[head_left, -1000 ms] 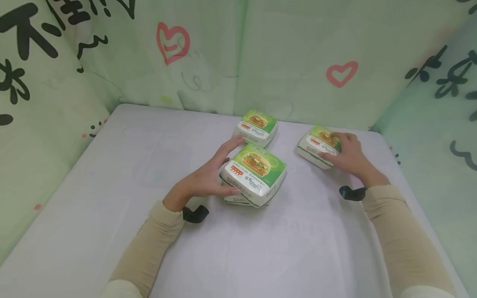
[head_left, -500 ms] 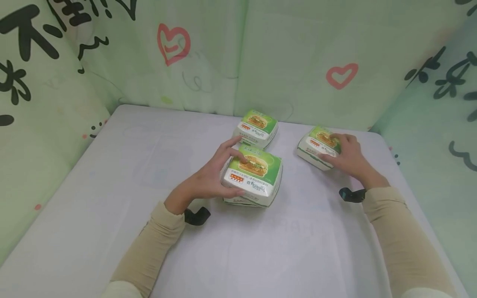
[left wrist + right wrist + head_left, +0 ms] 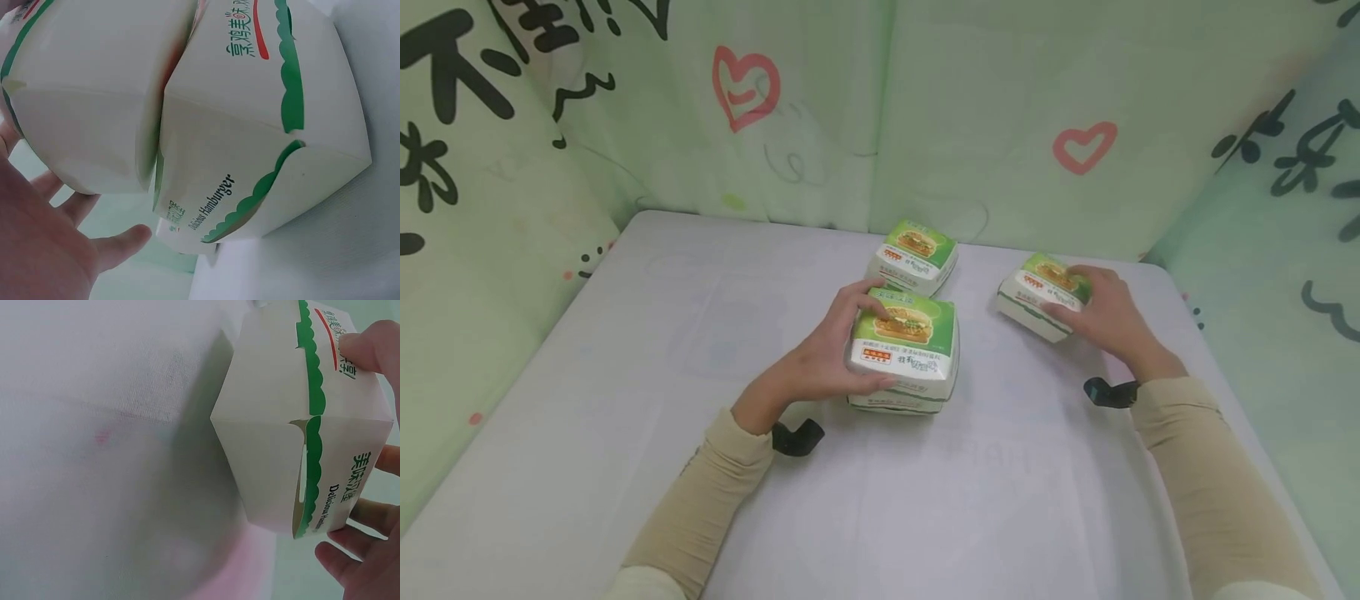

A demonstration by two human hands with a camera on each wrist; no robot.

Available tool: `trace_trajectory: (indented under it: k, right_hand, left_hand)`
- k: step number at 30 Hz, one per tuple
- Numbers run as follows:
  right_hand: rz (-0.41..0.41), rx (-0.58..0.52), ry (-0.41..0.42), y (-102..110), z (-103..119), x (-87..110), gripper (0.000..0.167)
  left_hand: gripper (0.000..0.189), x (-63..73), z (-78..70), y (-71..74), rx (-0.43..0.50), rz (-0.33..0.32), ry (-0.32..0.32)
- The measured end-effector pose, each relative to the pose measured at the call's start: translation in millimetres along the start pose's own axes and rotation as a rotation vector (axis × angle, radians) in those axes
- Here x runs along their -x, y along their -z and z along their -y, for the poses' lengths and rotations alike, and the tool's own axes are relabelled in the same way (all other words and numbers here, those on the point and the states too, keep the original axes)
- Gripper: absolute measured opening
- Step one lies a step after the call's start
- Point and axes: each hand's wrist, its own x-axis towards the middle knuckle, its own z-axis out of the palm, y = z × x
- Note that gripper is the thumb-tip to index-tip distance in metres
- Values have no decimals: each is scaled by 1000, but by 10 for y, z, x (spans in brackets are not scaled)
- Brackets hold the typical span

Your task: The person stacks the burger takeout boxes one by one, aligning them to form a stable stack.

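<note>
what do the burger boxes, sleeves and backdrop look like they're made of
Burger boxes: probably thin paperboard with a smooth printed finish; crisp folds and thin scalloped edges show in the wrist views.
Sleeves: likely soft matte fabric, since they wrinkle along the forearms.
Backdrop: perhaps printed cloth, mostly matte and lightly creased; thin plastic sheeting can't be ruled out.

"Delicious Hamburger" is printed on the lower box (image 3: pixel 250 137); "美味汉堡" and "Delicious" on the right box (image 3: pixel 275 412), near the far right corner of the table (image 3: pixel 1000 500); "不" on the curtain (image 3: pixel 970 108)
</note>
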Motion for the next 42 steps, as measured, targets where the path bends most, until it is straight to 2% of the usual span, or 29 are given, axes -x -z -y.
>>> trace_trajectory:
  k: [4,8,12,23,32,42]
  right_hand:
    - [-10,-2,7,19,21,16,88]
    - [-8,-6,18,45,61,36,87]
    - [-10,-1,34,81,105,59,86]
    - [-45,-23,73,184,287,138,80]
    - [-79,-48,134,214,382,179,75]
    - [-108,-53,197,279,501,236,71]
  left_hand:
    - [71,4,-3,7,-22,-2,9]
    - [72,24,12,44,-67,23,-26]
    - [72,35,22,81,-88,41,-35]
    - [80,41,24,115,-35,38,-10]
    - [93,50,43,136,-23,35,-15]
    - [96,52,58,136,-18,34,4]
